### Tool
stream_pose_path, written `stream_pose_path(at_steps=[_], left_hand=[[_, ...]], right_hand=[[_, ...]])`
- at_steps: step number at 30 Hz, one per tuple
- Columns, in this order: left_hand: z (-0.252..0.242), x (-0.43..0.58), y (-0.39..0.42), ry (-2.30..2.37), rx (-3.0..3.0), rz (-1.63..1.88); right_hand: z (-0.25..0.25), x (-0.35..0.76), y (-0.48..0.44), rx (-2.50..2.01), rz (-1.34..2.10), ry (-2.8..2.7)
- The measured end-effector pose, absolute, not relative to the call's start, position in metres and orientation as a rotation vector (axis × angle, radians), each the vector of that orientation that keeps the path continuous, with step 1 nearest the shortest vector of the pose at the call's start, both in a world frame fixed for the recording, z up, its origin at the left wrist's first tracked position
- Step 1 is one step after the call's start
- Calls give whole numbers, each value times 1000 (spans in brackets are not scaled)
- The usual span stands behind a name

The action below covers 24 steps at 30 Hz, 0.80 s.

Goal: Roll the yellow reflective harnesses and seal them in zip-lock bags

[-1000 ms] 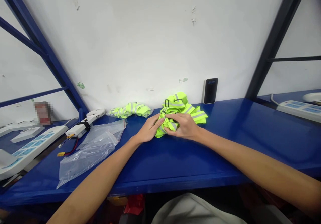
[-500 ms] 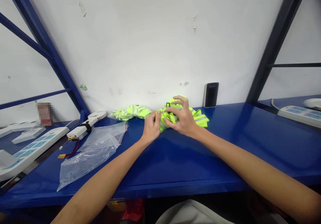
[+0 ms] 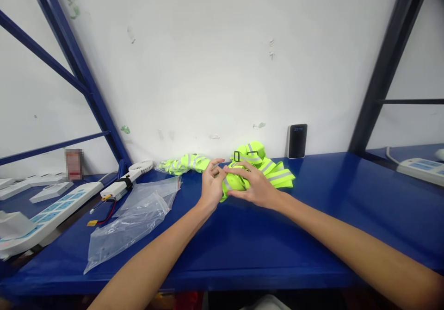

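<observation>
A bundle of neon yellow-green reflective strap (image 3: 265, 166) with grey stripes and a black buckle lies on the blue shelf (image 3: 263, 236) near the wall. My left hand (image 3: 211, 186) pinches the bundle's left end with curled fingers. Beside it, my right hand (image 3: 252, 183) rests on the front of the bundle, fingers pressed over the folded fabric. The two hands touch at the fingertips.
A second folded reflective strap (image 3: 183, 163) lies to the left by the wall. Clear zip bags (image 3: 137, 213) lie at the left front, next to a white handheld fan (image 3: 125, 181) with red wires. A phone (image 3: 297, 140) leans on the wall. Power strips (image 3: 45, 213) sit at far left and far right.
My right hand came down from the top of the bundle onto its front. My left hand shifted its pinch at the left end. The camera tilted slightly.
</observation>
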<state>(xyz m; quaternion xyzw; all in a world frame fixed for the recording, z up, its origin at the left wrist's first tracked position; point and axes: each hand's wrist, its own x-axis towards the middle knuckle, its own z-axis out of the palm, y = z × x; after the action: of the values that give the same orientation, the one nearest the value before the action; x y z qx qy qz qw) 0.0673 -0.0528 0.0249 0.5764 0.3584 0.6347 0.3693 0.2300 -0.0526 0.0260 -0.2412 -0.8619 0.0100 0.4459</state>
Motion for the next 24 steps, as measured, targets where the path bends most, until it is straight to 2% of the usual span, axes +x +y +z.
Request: stream_pose_path(at_steps=[4,7,11,15,19,21,24], left_hand=[[24,65,-52,1023,1682,1583],[31,53,-49,1208,2159,1381],[45,22,-42,1865,2598,1003],[46,-14,-37,2549,2323,485],[38,-27,-40,2512,2154,47],[36,-23,-42,2418,2238,13],[38,-9,-44,2348,2409,188]], right_hand=[[17,232,-51,-620,-66,-2184],[19,234,-51,-662,-93,-2146],[26,241,-52,-722,-50,-2048],[30,246,-53,-733,-9,-2048],[31,248,-54,-722,-43,-2026],[32,249,-54,-735,-55,-1992],[36,251,-52,-754,-24,-1914]])
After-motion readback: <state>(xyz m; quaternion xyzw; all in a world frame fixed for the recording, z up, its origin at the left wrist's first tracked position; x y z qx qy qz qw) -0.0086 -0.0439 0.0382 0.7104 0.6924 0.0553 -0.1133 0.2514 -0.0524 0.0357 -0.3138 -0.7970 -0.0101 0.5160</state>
